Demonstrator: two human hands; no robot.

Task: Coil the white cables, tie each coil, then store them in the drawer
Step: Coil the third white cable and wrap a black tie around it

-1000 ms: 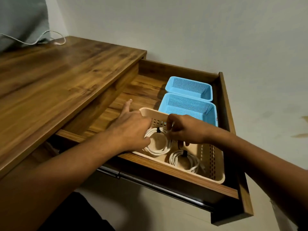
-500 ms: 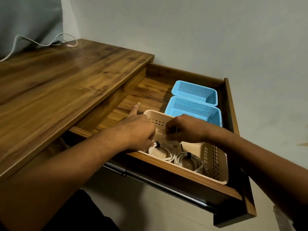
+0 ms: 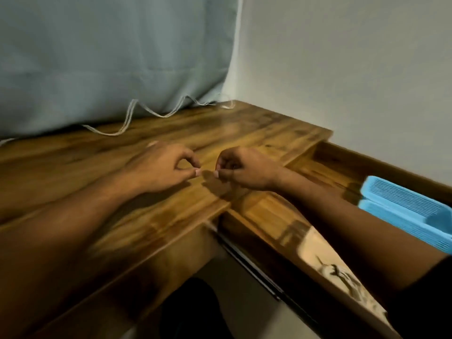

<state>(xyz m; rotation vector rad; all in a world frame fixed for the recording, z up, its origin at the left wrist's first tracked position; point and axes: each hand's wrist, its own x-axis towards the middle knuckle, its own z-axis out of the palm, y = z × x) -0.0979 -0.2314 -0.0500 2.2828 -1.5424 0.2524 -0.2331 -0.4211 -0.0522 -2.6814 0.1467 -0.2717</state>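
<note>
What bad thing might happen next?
1. The drawer stands open under the right forearm; an arm or knee might bump it.
2. The loose white cable lies by the curtain at the desk's back edge; pulling it might snag the curtain, or it may slip behind.

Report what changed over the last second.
Both hands let go inside the beige basket and moved up and left: the left hand and right hand now hover over the desk top, fingers curled, nothing visible in them. Unchanged: drawer open, coils in the basket, blue baskets, loose white cable.
</note>
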